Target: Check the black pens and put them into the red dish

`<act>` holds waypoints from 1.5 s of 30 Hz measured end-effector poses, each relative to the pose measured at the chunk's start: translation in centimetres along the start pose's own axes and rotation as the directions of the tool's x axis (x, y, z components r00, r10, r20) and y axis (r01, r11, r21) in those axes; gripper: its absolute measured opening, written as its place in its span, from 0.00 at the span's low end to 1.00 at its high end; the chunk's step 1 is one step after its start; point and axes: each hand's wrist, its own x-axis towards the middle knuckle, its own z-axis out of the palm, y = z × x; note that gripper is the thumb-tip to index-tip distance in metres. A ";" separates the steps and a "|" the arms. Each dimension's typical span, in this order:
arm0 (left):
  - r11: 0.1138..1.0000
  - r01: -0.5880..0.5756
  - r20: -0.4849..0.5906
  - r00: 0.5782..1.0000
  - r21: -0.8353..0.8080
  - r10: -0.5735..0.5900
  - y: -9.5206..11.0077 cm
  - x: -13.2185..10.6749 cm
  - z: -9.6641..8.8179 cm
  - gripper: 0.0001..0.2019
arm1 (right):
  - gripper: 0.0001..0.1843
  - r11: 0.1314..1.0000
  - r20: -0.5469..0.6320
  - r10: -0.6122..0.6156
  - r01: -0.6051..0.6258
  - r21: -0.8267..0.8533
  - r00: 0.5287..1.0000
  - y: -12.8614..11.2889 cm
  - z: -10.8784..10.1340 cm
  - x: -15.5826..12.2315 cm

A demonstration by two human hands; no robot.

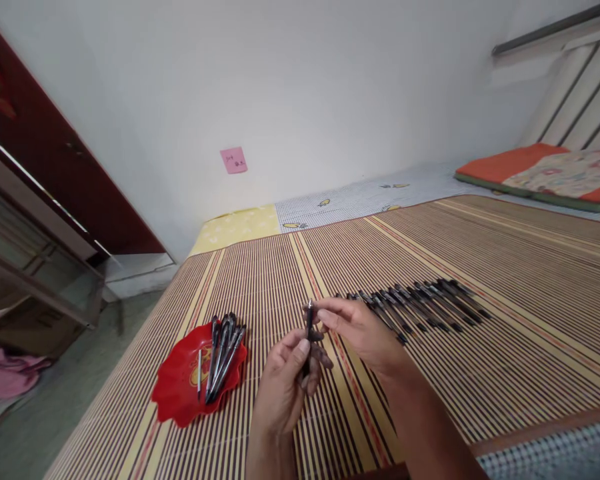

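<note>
My left hand is closed around a dark pen, its silvery tip pointing up. My right hand reaches in from the right, thumb and fingers pinched together at the pen's upper end. Dark smudges mark the fingers of both hands. To the right, partly behind my right hand, a slanting row of several black pens lies side by side on the striped mat. Left of my hands, a red scalloped plate holds several more pens and one thin white refill-like stick.
The mat covers a bed beside a white wall with a pink note. Folded orange and floral bedding lies at the far right by a white radiator. A dark red door stands at the left.
</note>
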 end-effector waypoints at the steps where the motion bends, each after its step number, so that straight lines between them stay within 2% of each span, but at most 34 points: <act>1: 1.000 0.002 -0.006 1.000 -0.003 -0.002 0.0 0.0 0.0 0.14 | 0.10 1.000 0.022 0.007 -0.008 0.008 1.000 0.0 0.1 0.0; 6: 1.000 0.018 -0.020 1.000 0.005 -0.018 0.3 -0.2 0.2 0.17 | 0.09 0.990 0.130 0.055 -0.071 0.123 0.990 0.2 1.0 -0.2; 11: 0.998 -0.061 -0.050 0.997 0.005 0.061 0.2 -0.2 0.5 0.16 | 0.11 0.964 0.129 0.117 -0.144 0.225 0.985 0.6 2.2 -0.5; 14: 0.991 -0.122 -0.049 0.991 0.061 0.125 0.0 0.0 0.4 0.14 | 0.11 0.967 0.094 0.107 -0.126 0.222 0.990 0.8 2.7 -0.5; 18: 0.944 -0.220 -0.076 0.967 0.247 0.245 -0.1 -0.1 0.3 0.11 | 0.12 0.985 0.032 0.058 -0.062 0.159 0.998 1.1 3.2 -0.4; 22: 0.818 -0.266 -0.136 0.914 0.510 0.382 -0.1 -0.4 0.6 0.09 | 0.14 0.998 -0.060 0.028 -0.025 0.051 0.998 1.3 4.2 -0.4; 24: 0.771 -0.271 -0.167 0.884 0.577 0.436 -0.2 -0.4 0.7 0.09 | 0.14 0.999 -0.111 0.045 -0.041 0.035 0.993 1.4 4.6 -0.4; 26: 0.808 -0.272 -0.181 0.891 0.523 0.417 -0.2 -0.3 0.9 0.10 | 0.14 0.994 -0.133 0.086 -0.077 0.073 0.987 1.4 4.8 -0.4; 28: 0.903 -0.250 -0.165 0.932 0.350 0.322 -0.1 -0.2 1.0 0.10 | 0.14 0.978 -0.097 0.139 -0.122 0.167 0.986 1.4 4.6 -0.3; 30: 0.972 -0.180 -0.134 0.971 0.148 0.200 0.0 -0.2 1.1 0.12 | 0.15 0.951 -0.024 0.171 -0.159 0.265 0.985 1.3 4.0 -0.3; 32: 0.994 -0.105 -0.106 0.989 0.002 0.105 0.1 -0.3 1.1 0.13 | 0.16 0.934 0.042 0.180 -0.184 0.307 0.983 1.2 3.4 -0.3; 35: 0.994 -0.037 -0.049 0.998 -0.104 0.032 0.1 -0.4 1.0 0.15 | 0.15 0.946 0.088 0.154 -0.172 0.275 0.984 1.1 2.8 -0.3; 38: 0.989 -0.037 -0.029 0.999 -0.141 0.033 0.1 -0.5 1.2 0.15 | 0.15 0.949 0.107 0.150 -0.174 0.264 0.983 1.2 2.8 -0.4; 41: 0.986 -0.094 -0.081 0.993 -0.134 0.084 0.0 -0.4 1.5 0.17 | 0.17 0.944 0.087 0.187 -0.203 0.261 0.979 1.1 3.2 -0.3; 45: 0.981 -0.196 -0.136 0.972 -0.005 0.193 -0.4 -0.2 1.6 0.15 | 0.19 0.967 0.014 0.155 -0.155 0.201 0.988 0.8 3.9 -0.3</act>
